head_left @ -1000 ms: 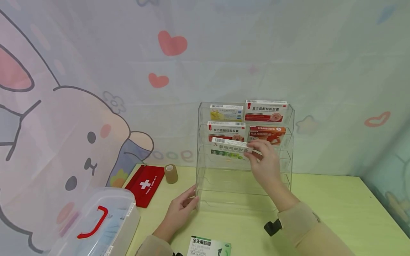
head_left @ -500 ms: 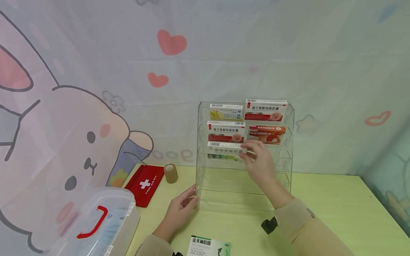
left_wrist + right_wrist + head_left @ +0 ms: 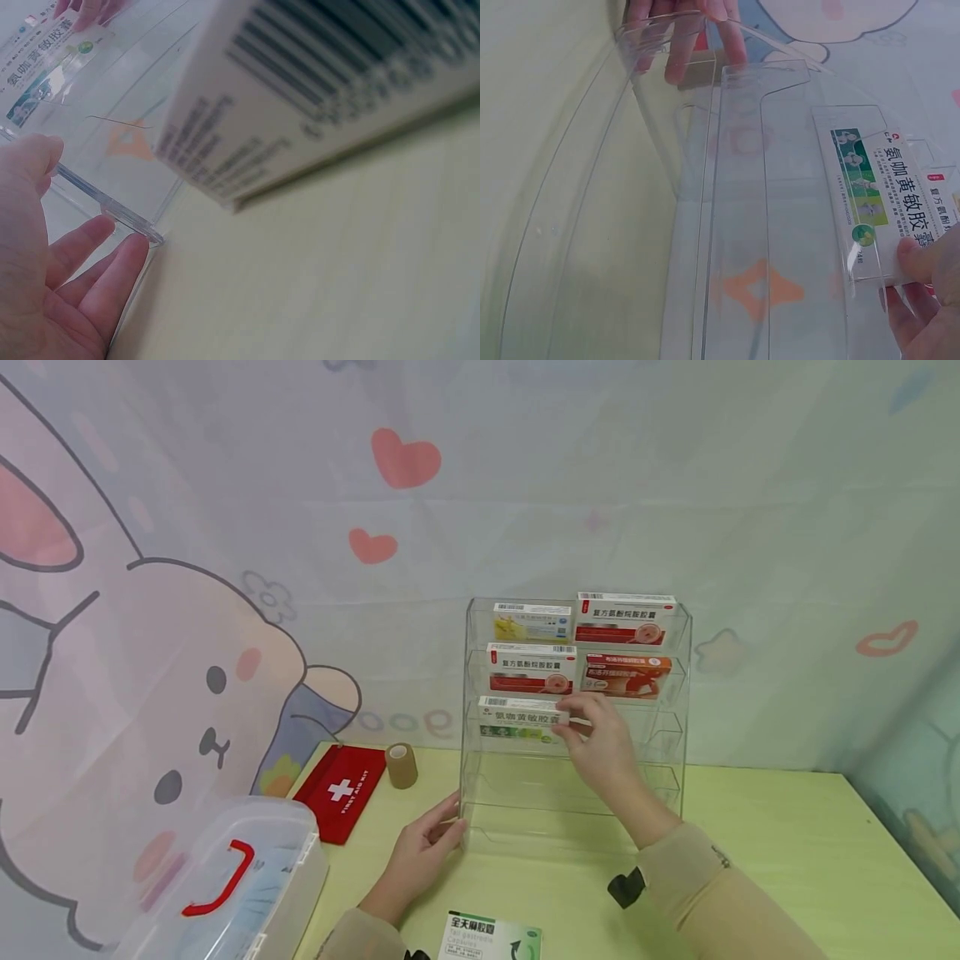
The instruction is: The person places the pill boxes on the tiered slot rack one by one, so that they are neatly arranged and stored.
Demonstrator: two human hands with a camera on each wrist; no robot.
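A clear acrylic display rack (image 3: 570, 785) stands on the table with medicine boxes in its upper tiers. My right hand (image 3: 603, 745) pinches the right end of a white-and-green medicine box (image 3: 521, 720), which sits at the left of the third tier. In the right wrist view the box (image 3: 866, 199) is behind the tier's clear front lip, with thumb and fingers at its end. My left hand (image 3: 422, 852) holds the rack's lower left side edge; in the left wrist view, the thumb and fingers (image 3: 116, 285) lie on either side of that edge.
Two boxes stand in the top tier, including a yellow-and-white box (image 3: 532, 623); two more stand in the second. A green-and-white box (image 3: 491, 937) lies at the table's front. To the left are a red first aid pouch (image 3: 341, 797), a brown tape roll (image 3: 401, 767) and a lidded plastic case (image 3: 300, 877).
My right hand has lowered the white-and-green medicine box into the third tier and shifted it left; its tilt has levelled out. My left hand stays on the rack's side.
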